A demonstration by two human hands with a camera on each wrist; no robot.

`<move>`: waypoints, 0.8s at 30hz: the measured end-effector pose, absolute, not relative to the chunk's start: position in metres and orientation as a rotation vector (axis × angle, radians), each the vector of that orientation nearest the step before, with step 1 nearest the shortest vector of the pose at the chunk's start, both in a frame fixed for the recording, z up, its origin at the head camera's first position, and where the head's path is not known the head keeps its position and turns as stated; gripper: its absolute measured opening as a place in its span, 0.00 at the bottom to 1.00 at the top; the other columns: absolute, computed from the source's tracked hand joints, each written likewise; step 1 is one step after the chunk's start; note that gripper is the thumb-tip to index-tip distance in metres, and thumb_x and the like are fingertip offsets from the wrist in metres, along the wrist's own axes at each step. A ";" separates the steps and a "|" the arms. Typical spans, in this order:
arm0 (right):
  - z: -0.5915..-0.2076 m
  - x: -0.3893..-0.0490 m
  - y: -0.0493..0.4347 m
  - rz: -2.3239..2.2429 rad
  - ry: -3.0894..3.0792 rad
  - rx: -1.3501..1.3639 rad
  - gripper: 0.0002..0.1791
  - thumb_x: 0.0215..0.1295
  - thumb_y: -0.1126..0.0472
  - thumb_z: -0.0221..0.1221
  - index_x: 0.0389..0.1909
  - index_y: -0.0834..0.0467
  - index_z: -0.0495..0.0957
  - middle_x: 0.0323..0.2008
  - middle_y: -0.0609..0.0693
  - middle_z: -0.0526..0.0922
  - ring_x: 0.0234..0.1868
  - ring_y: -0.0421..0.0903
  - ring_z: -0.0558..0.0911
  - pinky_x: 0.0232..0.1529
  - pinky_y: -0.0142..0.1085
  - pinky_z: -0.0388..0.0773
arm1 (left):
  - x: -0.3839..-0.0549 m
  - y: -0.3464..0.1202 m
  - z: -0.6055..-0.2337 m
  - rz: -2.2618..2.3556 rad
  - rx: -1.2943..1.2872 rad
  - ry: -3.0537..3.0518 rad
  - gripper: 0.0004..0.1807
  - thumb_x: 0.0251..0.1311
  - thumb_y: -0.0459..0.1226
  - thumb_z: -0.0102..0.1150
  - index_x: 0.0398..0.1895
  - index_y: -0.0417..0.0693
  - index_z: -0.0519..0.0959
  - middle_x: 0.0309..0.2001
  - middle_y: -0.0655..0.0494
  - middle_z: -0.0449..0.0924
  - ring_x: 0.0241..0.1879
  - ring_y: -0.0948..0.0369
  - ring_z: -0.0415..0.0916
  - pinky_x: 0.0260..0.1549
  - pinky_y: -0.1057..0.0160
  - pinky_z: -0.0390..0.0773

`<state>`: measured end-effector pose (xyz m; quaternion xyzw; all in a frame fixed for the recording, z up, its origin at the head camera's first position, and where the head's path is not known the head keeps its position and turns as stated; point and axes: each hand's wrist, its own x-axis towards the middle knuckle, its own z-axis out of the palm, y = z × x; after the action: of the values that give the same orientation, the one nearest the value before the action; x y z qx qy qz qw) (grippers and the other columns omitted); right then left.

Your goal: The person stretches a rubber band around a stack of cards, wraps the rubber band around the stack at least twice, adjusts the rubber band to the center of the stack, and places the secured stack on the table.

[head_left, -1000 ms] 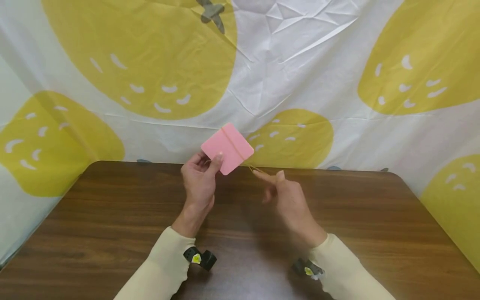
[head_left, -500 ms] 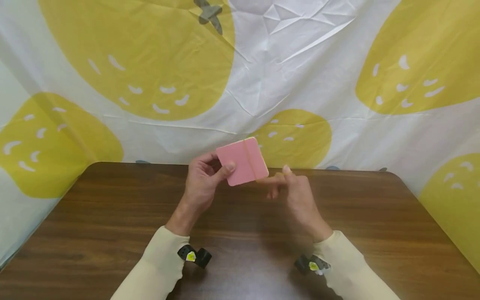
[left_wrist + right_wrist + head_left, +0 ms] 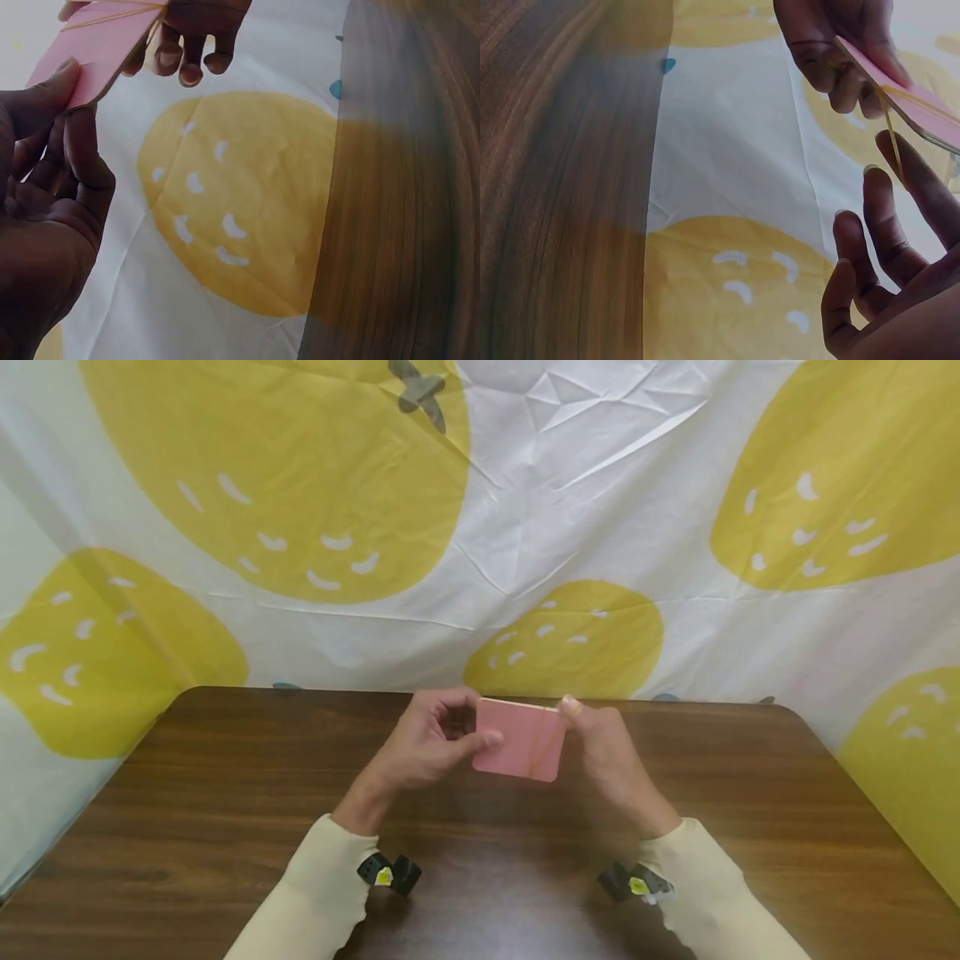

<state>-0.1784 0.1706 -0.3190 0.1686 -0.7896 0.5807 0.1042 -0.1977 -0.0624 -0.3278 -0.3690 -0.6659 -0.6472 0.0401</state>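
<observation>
Held up over the table is a thin stack of pink square cards (image 3: pixel 513 756) with rounded corners. My left hand (image 3: pixel 423 743) grips its left side, thumb on the pink face and fingers behind. A tan rubber band (image 3: pixel 892 139) runs round the stack near its right side; two strands show on the face in the left wrist view. My right hand (image 3: pixel 615 764) is at the right edge, its thumb at the upper corner. In the right wrist view the band stretches off the edge and loops over the right index finger (image 3: pixel 922 180), while the other fingers stay loosely bent.
The brown wood-grain table (image 3: pixel 247 827) lies below both hands. Behind its far edge hangs a white cloth (image 3: pixel 360 643) printed with large yellow fruit shapes. Each wrist carries a black strapped camera (image 3: pixel 405 875) over a pale sleeve (image 3: pixel 307 893).
The pink stack has turned from a diamond tilt to nearly level and come down and rightward with the left hand. The right hand has shifted slightly right, its thumb now at the stack's corner.
</observation>
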 end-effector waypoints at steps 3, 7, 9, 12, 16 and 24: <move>-0.318 -0.179 0.172 1.753 -2.292 0.549 0.25 0.77 0.63 0.43 0.28 0.74 0.82 0.25 0.46 0.86 0.34 0.37 0.80 0.46 0.32 0.74 | -0.196 -0.062 -0.327 -1.941 -1.143 -2.076 0.06 0.55 0.21 0.68 0.32 0.35 0.81 0.26 0.53 0.78 0.24 0.62 0.72 0.22 0.67 0.73; -0.318 -0.181 0.173 1.778 -2.231 0.674 0.25 0.77 0.64 0.41 0.25 0.71 0.82 0.25 0.45 0.84 0.33 0.40 0.80 0.43 0.33 0.75 | -0.195 -0.062 -0.326 -1.911 -1.164 -2.096 0.07 0.55 0.22 0.69 0.31 0.36 0.80 0.24 0.54 0.77 0.23 0.62 0.71 0.21 0.67 0.71; -0.318 -0.182 0.174 1.775 -2.218 0.706 0.26 0.77 0.63 0.41 0.26 0.70 0.82 0.26 0.46 0.85 0.33 0.41 0.81 0.42 0.33 0.75 | -0.195 -0.062 -0.325 -1.894 -1.171 -2.109 0.07 0.55 0.22 0.70 0.31 0.37 0.81 0.24 0.55 0.78 0.23 0.62 0.71 0.21 0.66 0.71; -0.318 -0.183 0.176 1.737 -2.211 0.740 0.27 0.77 0.62 0.40 0.27 0.71 0.83 0.28 0.48 0.86 0.35 0.42 0.82 0.42 0.33 0.75 | -0.194 -0.061 -0.324 -1.864 -1.173 -2.136 0.06 0.55 0.23 0.70 0.31 0.37 0.81 0.24 0.56 0.78 0.23 0.62 0.72 0.22 0.66 0.70; -0.319 -0.184 0.178 1.684 -2.206 0.788 0.28 0.78 0.62 0.39 0.27 0.70 0.84 0.29 0.54 0.86 0.35 0.43 0.82 0.43 0.34 0.75 | -0.193 -0.061 -0.322 -1.838 -1.160 -2.156 0.06 0.55 0.24 0.71 0.31 0.38 0.82 0.24 0.57 0.78 0.23 0.62 0.71 0.22 0.67 0.69; -0.321 -0.185 0.179 1.721 -2.136 0.871 0.29 0.77 0.62 0.37 0.27 0.66 0.86 0.30 0.53 0.86 0.38 0.44 0.81 0.46 0.36 0.73 | -0.194 -0.060 -0.324 -1.830 -1.146 -2.185 0.06 0.55 0.25 0.71 0.32 0.38 0.82 0.24 0.57 0.78 0.24 0.62 0.72 0.22 0.66 0.70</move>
<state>-0.1850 0.1789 -0.3211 0.3001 -0.7358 0.5927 0.1315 -0.1938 -0.0602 -0.3242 -0.3728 -0.7109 -0.5954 0.0350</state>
